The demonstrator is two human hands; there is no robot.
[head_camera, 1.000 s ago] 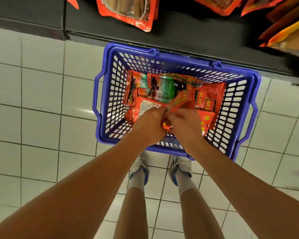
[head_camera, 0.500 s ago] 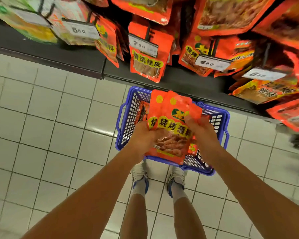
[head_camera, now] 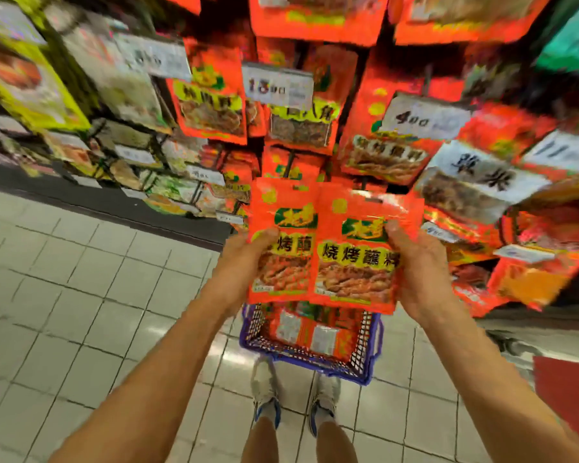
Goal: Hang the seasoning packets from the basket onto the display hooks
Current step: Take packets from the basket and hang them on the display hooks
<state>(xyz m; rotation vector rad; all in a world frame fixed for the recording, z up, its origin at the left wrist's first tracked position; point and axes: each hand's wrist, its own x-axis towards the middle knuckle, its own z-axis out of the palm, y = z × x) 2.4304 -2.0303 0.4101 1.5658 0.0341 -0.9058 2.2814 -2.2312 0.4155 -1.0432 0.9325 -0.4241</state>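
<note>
Crowded shop wall of hung red pouches [head_camera: 383, 152] behind. Orange foil seasoning packets [head_camera: 328, 248] fanned, pinched at both side edges by left hand [head_camera: 244, 262] and right hand [head_camera: 418, 265], above blue plastic basket [head_camera: 310, 357], presumably to separate one for hooking.

One head-worn wide-angle view, looking forward and down from above the basket [head_camera: 365, 362]; close to the raised hands, the hanging display just beyond the basket; blurred.
</note>
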